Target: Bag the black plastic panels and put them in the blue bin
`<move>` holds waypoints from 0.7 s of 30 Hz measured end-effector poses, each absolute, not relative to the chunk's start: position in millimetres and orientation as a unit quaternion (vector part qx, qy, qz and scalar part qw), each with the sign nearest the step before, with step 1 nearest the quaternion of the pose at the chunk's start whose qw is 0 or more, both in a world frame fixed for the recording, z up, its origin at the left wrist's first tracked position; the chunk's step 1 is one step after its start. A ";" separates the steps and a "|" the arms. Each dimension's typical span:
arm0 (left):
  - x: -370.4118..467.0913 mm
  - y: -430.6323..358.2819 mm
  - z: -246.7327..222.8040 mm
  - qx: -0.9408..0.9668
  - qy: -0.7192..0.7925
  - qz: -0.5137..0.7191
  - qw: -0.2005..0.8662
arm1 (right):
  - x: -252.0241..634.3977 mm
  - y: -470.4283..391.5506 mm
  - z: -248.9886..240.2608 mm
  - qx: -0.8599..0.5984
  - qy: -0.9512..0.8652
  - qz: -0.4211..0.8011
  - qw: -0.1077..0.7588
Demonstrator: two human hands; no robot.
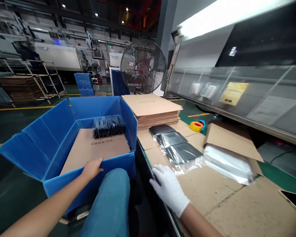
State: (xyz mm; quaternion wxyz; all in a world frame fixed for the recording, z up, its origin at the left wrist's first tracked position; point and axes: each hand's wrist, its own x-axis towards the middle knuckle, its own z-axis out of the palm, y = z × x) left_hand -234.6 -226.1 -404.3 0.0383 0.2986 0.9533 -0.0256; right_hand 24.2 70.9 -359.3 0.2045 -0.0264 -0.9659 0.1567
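Note:
My bare left hand (91, 169) rests on the near rim of a blue box (56, 184), its fingers bent over the edge. Inside the box lies a brown cardboard sheet (96, 149) with print on it, and a row of dark bagged items (109, 126) stands at the back. My right hand (168, 187), in a white glove, lies on the table's left edge with its fingers apart, holding nothing. Just beyond it, several flat black items in clear bags (184, 153) overlap on the cardboard-covered table (212, 197).
Behind the bagged items stands a stack of cardboard sheets (153, 107). Yellow tape (196, 126) sits at the table's back. An open carton (232, 141) with clear bags (227, 163) and a phone (294, 200) are at the right. A large fan (143, 69) stands beyond.

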 end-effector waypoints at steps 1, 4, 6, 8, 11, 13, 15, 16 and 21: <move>-234.2 -225.9 -404.2 0.298 0.954 -0.027 0.039 | 28.7 96.0 -357.1 -0.059 -0.958 0.152 0.237; -236.8 -228.0 -406.6 0.298 0.953 -0.025 0.040 | 27.6 177.3 -345.4 -0.178 -0.932 0.123 0.291; -241.4 -232.1 -411.6 0.302 0.952 -0.015 0.045 | 19.8 226.7 -338.6 -0.298 -0.919 0.102 0.239; -243.7 -235.2 -418.0 0.299 0.953 -0.009 0.049 | 10.3 263.4 -338.5 -0.389 -0.900 0.101 0.170; -229.9 -223.4 -423.3 0.310 0.951 0.003 -0.004 | -2.0 287.4 -352.2 -0.427 -0.887 0.105 0.141; -206.0 -195.5 -419.6 0.387 0.918 0.037 -0.082 | -6.4 287.1 -363.6 -0.407 -0.894 0.116 0.145; -176.4 -151.1 -409.2 0.541 0.826 0.075 -0.138 | -7.3 281.5 -370.4 -0.365 -0.909 0.138 0.148; -162.6 -124.9 -402.0 0.613 0.770 0.092 -0.153 | -6.8 278.7 -371.6 -0.342 -0.915 0.154 0.147; -137.4 -15.7 -367.9 0.778 0.610 0.104 -0.109 | -2.5 269.8 -365.1 -0.311 -0.906 0.249 0.142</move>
